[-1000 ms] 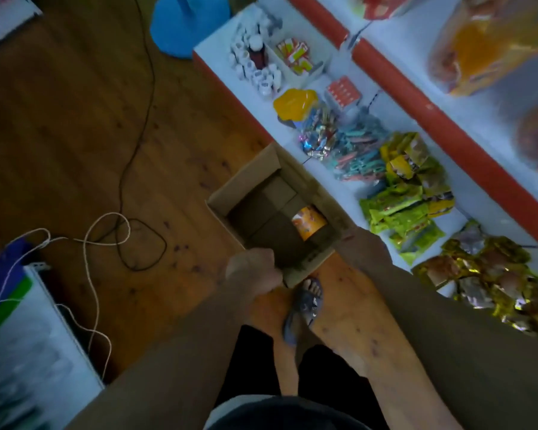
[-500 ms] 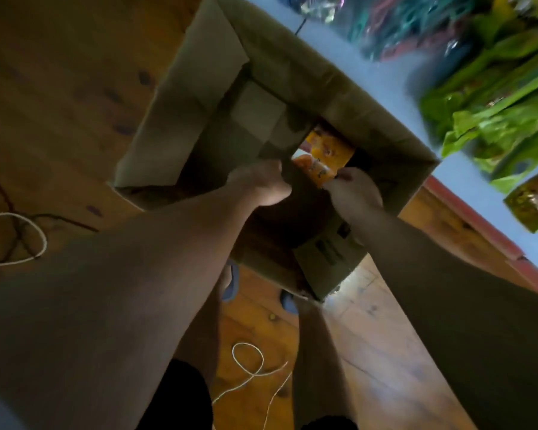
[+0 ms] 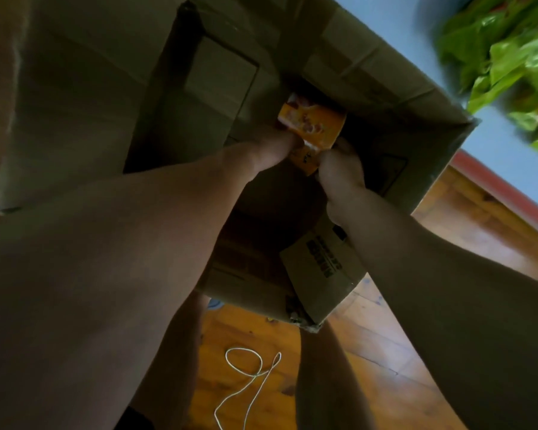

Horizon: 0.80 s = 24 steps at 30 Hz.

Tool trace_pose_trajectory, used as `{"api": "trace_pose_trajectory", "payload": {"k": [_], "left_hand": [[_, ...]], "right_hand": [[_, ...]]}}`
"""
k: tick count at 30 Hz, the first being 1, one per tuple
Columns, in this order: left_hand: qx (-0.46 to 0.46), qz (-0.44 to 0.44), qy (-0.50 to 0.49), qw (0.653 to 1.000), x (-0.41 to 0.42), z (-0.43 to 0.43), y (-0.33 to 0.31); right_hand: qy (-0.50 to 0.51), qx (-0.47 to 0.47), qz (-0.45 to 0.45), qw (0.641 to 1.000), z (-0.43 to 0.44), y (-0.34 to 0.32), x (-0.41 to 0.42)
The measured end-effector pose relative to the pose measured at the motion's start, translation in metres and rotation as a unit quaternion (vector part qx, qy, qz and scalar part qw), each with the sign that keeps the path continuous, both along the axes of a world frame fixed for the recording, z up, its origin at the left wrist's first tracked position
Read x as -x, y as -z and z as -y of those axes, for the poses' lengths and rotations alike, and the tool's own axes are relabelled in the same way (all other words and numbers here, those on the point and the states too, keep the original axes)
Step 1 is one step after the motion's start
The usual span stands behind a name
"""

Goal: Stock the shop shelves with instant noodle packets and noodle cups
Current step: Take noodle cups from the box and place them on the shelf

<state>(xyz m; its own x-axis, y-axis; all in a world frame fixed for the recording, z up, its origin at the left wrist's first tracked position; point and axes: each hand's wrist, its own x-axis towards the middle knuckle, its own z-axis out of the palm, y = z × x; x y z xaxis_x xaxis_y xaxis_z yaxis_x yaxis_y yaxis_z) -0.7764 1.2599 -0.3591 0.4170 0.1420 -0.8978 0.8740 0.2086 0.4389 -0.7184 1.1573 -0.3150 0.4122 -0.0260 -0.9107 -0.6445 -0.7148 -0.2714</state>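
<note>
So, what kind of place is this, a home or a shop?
Probably a small shop: green packets lie heaped on a white shelf, and the left hand and right hand hold an orange packet inside a cardboard box beside it.

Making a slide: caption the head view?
Left hand and right hand grip an orange noodle packet inside an open cardboard box on a wooden floor.

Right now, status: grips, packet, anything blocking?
Left grip and right grip both hold the orange noodle packet. Packet low inside the cardboard box, not yet lifted out. Flaps open, nothing over it.
</note>
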Motion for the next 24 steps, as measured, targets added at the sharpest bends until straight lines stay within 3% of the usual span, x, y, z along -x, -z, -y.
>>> {"api": "trace_pose_trajectory", "payload": {"k": [6, 19, 24], "left_hand": [[0.027, -0.009, -0.103, 0.994, 0.025, 0.001, -0.051], [-0.003, -0.029, -0.27, 0.963, 0.07, 0.014, -0.229], [-0.03, -0.013, -0.322, 0.946, 0.073, 0.026, -0.309]], "right_hand": [[-0.051, -0.052, 0.019, 0.997, 0.01, -0.043, 0.011], [-0.199, -0.149, 0.035, 0.968, -0.007, -0.233, 0.027], [-0.122, -0.2, 0.016, 0.972, -0.002, -0.318, 0.03]]}}
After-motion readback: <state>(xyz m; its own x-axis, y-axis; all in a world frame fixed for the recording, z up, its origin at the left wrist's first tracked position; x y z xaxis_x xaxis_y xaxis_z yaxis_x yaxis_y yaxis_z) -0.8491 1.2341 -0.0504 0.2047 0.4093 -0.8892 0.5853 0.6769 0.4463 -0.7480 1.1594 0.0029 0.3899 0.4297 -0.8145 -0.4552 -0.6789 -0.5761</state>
